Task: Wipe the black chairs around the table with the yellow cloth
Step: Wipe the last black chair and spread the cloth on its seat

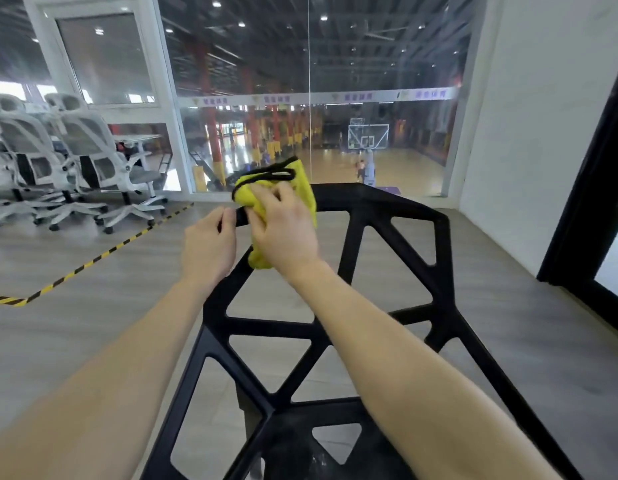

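At the far left we saw a row of white office chairs (89,161) parked on the grey floor, with a strip of yellow-and-black tape (93,259) running diagonally across the boards in front of them. Both our bare forearms reached forward from the bottom of the view toward the top of a black chair (397,258) — its back a frame of open triangular cut-outs, tilted away from us. Our left hand (208,244) met the top left corner of the chair back, knuckles toward us, fingers curled around the edge of the frame and gripping it. Just beside it, nearly touching, our right hand (285,233) lay palm-down on the yellow cloth (300,187), fingers bent over the bunched fabric and holding it against the top rail. The cloth, edged in black piping, bulged out above the fingertips and hung below the heel of the hand — draped over the rail. Beyond the chair stood a glass wall (311,98), and to the right a white wall (542,133).
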The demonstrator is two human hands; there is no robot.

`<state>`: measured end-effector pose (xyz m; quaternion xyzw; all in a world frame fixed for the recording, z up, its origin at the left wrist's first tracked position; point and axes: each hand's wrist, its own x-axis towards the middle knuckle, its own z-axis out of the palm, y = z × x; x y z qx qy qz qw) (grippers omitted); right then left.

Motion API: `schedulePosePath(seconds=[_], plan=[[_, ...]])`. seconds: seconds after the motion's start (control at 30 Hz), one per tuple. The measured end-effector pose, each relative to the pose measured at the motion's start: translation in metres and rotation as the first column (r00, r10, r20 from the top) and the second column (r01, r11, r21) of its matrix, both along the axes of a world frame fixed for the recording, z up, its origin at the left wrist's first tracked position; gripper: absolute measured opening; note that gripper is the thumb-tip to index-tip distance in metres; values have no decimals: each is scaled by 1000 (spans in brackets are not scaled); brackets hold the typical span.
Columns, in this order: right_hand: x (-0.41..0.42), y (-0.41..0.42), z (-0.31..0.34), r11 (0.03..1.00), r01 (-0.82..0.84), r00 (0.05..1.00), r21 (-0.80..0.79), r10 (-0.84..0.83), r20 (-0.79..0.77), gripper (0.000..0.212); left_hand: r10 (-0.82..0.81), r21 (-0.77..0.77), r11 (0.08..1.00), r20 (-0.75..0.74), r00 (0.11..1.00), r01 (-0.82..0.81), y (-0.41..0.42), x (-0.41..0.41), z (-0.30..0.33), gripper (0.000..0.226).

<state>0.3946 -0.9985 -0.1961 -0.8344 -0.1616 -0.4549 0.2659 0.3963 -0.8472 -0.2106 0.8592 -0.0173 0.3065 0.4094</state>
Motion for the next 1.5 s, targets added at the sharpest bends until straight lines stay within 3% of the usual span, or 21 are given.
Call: schedulePosePath(seconds=[0.1, 0.17, 0.23, 0.33, 0.47, 0.53, 0.6, 0.7, 0.83, 0.9, 1.03, 1.1, 1.2, 1.27, 1.33, 1.43, 1.5], plan=[[2, -11, -9, 987, 27, 992, -156, -8, 124, 34, 12, 56, 998, -16, 1000, -11, 2, -2, 2, 47], [6, -74, -11, 949, 275, 953, -151, -249, 172, 32, 0, 43, 999, -16, 1000, 0, 0, -5, 3, 46], [1, -135, -10, 878, 478, 871, -24, -471, 139, 28, -14, -3, 1000, -7, 1000, 14, -3, -9, 3, 46], [0, -126, -5, 820, 542, 829, 185, -558, 43, 23, -9, 4, 1000, 4, 1000, 9, -7, -10, 3, 45], [-6, 5, -10, 979, 203, 977, -28, -200, 78, 31, -31, 20, 999, -15, 999, 31, -3, -11, 6, 46], [-11, 11, -1, 982, 81, 994, -169, -67, 88, 34, -43, 21, 999, -33, 999, 44, -2, -13, 9, 46], [-7, -32, 7, 950, 195, 976, -245, -162, 147, 33, -59, 18, 998, -47, 997, 60, -3, -16, 11, 46], [6, -103, 19, 893, 435, 897, -113, -421, 132, 30, -56, 7, 998, -47, 997, 56, -5, -19, 11, 44], [11, -72, 25, 946, 247, 965, -210, -221, 141, 27, -85, -9, 996, -47, 995, 85, -5, -15, 9, 42], [-3, -51, -17, 966, 124, 989, -228, -102, 106, 27, -113, -52, 993, -58, 992, 110, -4, -14, 10, 41], [-44, -61, -127, 933, 31, 992, -358, -74, -107, 32, -165, -76, 985, -128, 978, 156, -5, -21, 18, 37], [-46, -64, -104, 950, 32, 996, -312, -54, -64, 33, -171, -60, 985, -141, 975, 164, -6, -23, 20, 38], [-28, -46, 1, 995, 96, 984, -38, -89, 153, 29, -182, -67, 983, -150, 972, 173, -4, -23, 21, 41], [-12, -40, 46, 986, 161, 970, -31, -152, 189, 28, -180, -62, 983, -164, 970, 172, -3, -20, 21, 42], [-8, -47, 19, 982, 130, 987, -139, -115, 112, 35, -179, -63, 983, -168, 970, 170, -3, -19, 21, 40], [-44, -79, -99, 981, 67, 997, -184, -72, -23, 42, -182, -69, 982, -164, 969, 173, -2, -16, 20, 39], [-68, -91, -141, 975, 7, 998, -220, -21, -58, 43, -168, -55, 985, -142, 975, 161, -3, -15, 17, 39]])
